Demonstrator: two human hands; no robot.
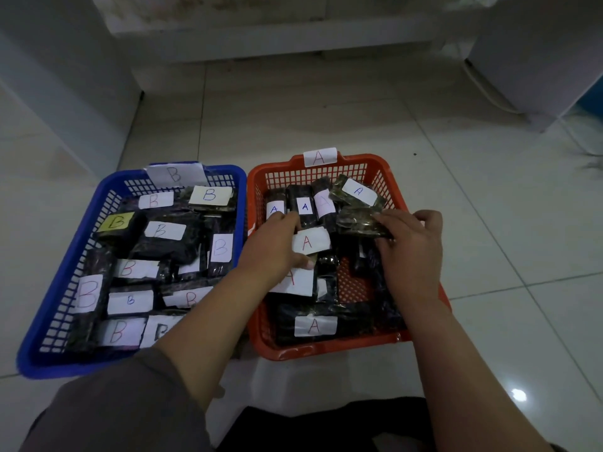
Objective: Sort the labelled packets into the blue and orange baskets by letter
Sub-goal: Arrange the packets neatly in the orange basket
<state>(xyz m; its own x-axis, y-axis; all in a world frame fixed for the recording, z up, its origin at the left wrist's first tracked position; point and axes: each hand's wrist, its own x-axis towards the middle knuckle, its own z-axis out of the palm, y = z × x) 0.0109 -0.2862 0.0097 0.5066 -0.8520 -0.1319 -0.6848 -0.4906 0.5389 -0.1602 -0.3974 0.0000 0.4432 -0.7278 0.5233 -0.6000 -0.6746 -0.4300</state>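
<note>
A blue basket [70,252] tagged B stands on the left, filled with several dark packets labelled B. Beside it on the right is an orange basket [329,349] tagged A, holding several dark packets labelled A. Both my hands reach into the orange basket. My left hand [272,244] grips a packet with a red A label [310,243] near the basket's middle. My right hand [409,244] holds a shiny dark packet [359,223] at the basket's right side, its label hidden.
The baskets sit side by side on a glossy white tiled floor [293,109]. White furniture [261,34] lines the back, a white cabinet [538,60] stands at the right. My dark clothing [326,425] fills the bottom edge.
</note>
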